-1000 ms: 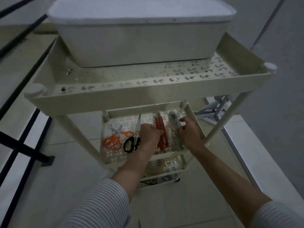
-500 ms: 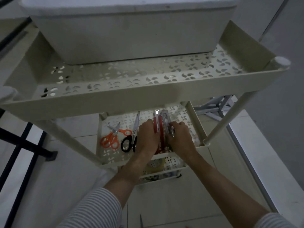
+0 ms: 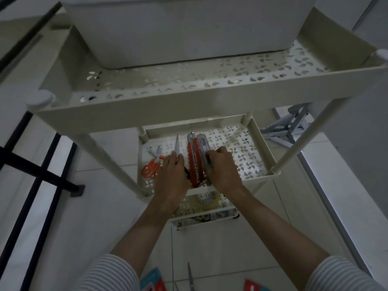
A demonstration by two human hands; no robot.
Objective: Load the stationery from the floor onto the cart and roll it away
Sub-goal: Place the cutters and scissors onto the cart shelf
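Pale floor tiles fill a dim room where a cream plastic three-tier cart with perforated shelves stands at the centre of the frame. On its top shelf, at the upper middle, sits a large white plastic lidded bin. Both hands reach into the middle shelf at mid-frame. The left hand lies with fingers curved over the long steel-bladed scissors with black handles, though how firmly it grips them cannot be told. The right hand curls its fingers round a clear plastic utility cutter, just beside two red utility cutters lying between the hands. Small orange-handled scissors lie at the shelf's left end. A roll of clear tape shows on the lowest shelf. Along the bottom edge, steel scissors and red-and-teal packets lie on the floor between striped sleeves.
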